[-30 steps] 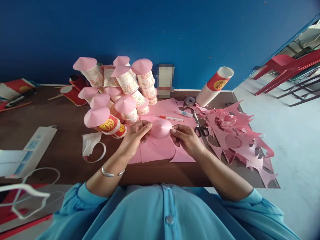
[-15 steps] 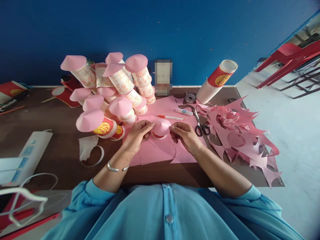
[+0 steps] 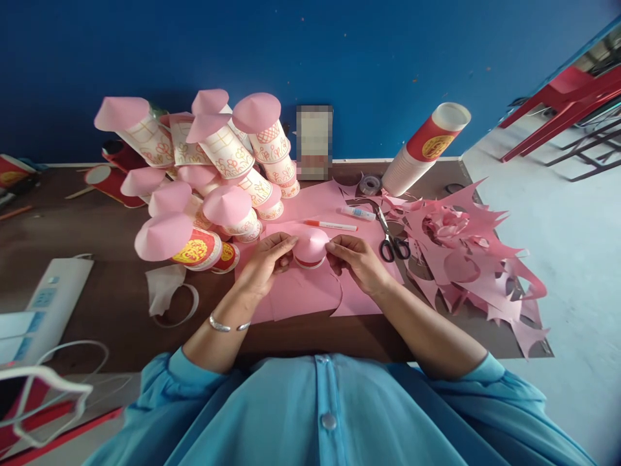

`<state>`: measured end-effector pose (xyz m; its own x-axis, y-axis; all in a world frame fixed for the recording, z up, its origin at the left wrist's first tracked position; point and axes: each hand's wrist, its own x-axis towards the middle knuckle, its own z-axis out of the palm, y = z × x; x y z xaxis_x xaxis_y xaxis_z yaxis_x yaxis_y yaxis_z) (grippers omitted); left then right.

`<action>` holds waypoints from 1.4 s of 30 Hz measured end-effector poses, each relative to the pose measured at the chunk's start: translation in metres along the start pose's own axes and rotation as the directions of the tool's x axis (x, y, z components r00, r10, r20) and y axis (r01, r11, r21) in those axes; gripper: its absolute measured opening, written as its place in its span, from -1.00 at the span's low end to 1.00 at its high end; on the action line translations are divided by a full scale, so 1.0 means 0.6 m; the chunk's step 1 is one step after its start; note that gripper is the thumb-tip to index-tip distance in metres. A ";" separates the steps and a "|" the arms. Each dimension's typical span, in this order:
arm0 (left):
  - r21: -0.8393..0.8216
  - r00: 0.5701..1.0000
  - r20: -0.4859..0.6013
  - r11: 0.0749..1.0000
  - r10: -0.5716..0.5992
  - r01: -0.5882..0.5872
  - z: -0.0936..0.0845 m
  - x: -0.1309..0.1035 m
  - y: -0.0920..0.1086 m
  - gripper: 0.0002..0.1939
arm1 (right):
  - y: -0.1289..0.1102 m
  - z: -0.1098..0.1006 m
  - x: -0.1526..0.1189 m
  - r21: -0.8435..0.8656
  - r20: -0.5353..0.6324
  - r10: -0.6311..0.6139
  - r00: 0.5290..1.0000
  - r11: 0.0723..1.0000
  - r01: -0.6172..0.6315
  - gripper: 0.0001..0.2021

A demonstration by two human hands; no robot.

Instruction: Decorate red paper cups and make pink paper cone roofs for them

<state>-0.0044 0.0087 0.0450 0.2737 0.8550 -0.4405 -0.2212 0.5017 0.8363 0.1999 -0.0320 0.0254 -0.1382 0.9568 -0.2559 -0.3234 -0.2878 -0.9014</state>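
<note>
The pink paper cone [image 3: 311,242], set over a red-and-white cup [image 3: 309,263] above the pink sheets [image 3: 301,299], is pinched at opposite edges by the left hand [image 3: 266,259] and right hand [image 3: 358,257], and, being probably light and easily creased, is best held softly by the rim

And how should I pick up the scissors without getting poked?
Probably by the black handles, coming from your own side of the table. The scissors lie with their loops towards you, while the blades point away, towards the tape roll.
</note>
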 end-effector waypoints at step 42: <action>-0.023 0.999 0.027 0.999 -0.025 0.026 -0.006 0.007 -0.013 -0.53 | 0.005 0.005 0.007 0.077 -0.026 0.093 0.995 0.993 -0.091 -0.50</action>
<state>-0.0049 0.0086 0.0354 0.3040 0.8384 -0.4524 -0.2356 0.5263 0.8170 0.1957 -0.0293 0.0225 -0.1438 0.9265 -0.3477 -0.3806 -0.3761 -0.8448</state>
